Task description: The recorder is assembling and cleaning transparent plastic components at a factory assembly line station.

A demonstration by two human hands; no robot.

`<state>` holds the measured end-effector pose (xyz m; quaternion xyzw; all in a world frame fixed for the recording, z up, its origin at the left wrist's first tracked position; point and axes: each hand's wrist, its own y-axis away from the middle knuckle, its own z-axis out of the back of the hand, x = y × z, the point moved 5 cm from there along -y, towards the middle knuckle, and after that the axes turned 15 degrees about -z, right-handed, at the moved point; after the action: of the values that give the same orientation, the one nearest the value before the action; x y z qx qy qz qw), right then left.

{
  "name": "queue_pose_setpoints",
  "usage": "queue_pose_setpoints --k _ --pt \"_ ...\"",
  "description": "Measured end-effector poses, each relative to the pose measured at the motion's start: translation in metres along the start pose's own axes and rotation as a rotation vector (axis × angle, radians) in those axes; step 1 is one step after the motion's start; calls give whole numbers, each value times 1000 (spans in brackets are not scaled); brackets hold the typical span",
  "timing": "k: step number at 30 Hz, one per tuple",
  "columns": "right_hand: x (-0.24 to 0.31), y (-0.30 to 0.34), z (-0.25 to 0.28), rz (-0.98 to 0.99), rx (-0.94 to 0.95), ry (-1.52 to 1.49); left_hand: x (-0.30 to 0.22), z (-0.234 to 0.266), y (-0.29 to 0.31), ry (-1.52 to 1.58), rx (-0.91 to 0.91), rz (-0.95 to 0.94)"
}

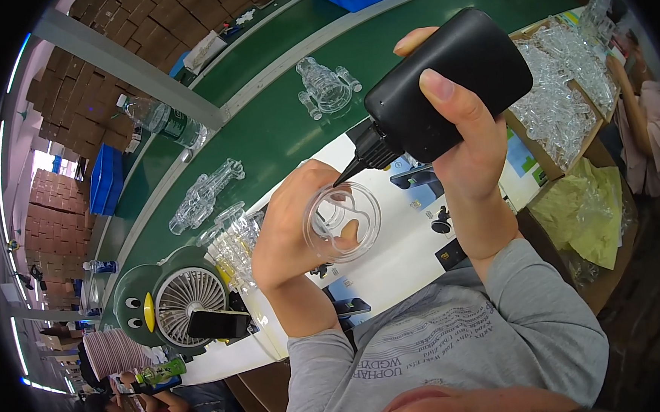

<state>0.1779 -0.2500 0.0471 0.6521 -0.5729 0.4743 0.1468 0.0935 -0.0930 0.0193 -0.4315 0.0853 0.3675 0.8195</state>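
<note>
My left hand [289, 220] is wrapped around a clear round plastic cup-like piece [366, 204], its open rim facing up. In my right hand [470, 126] is a black squeeze bottle [472, 61], tilted down to the left. The bottle's narrow black nozzle meets or nearly meets the clear piece's rim; I cannot tell whether they touch. Beyond the hands, a clear figure-shaped plastic part [328, 89] rests on the green belt [280, 137]. A longer clear part [207, 196] lies farther left.
Several clear pieces [234, 238] stand beside my left wrist. A green fan [189, 305] and a phone [218, 324] are at the left. Boxes of small clear parts [553, 90] and yellow wrapping [583, 209] lie right. Other people [646, 126] sit at both sides.
</note>
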Motion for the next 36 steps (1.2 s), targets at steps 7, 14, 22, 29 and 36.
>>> queue_pose_setpoints --k 7,14,22,29,36 --pt "0 1 -1 -15 17 11 -2 -4 3 46 43 -38" --pt "-2 -2 -3 -16 55 52 2 -5 5 126 210 17" --pt "-5 -3 -5 -66 84 44 1 -9 3 177 418 6" --pt "-7 -3 -11 -93 135 48 0 -13 7 286 488 30" --pt "-10 -2 -13 -104 174 50 4 -19 11 289 544 45"
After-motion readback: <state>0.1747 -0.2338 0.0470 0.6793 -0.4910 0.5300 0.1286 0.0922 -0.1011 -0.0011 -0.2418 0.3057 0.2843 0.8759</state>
